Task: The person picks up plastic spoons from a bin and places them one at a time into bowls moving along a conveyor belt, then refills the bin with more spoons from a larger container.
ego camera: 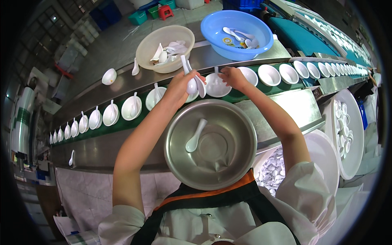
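Note:
My left hand point(181, 87) grips several white soup spoons point(192, 85), their handles up and their bowls hanging down. It is above a white bowl point(192, 97) on the green conveyor belt point(122, 125). My right hand point(233, 78) is over the rim of another white bowl point(218, 88), its curled fingers beside the handle of a spoon point(216, 69) leaning in that bowl. Whether the fingers touch that handle, I cannot tell. Below both hands a steel basin point(242, 147) holds one white spoon point(196, 136).
Bowls with spoons point(111, 113) line the belt leftward; spoonless bowls point(269, 75) line it rightward. Behind stand a cream basin point(144, 46) and a blue basin point(211, 39), both with spoons. A small bowl point(109, 76) sits on the steel ledge. Tubs of spoons point(318, 153) stand at right.

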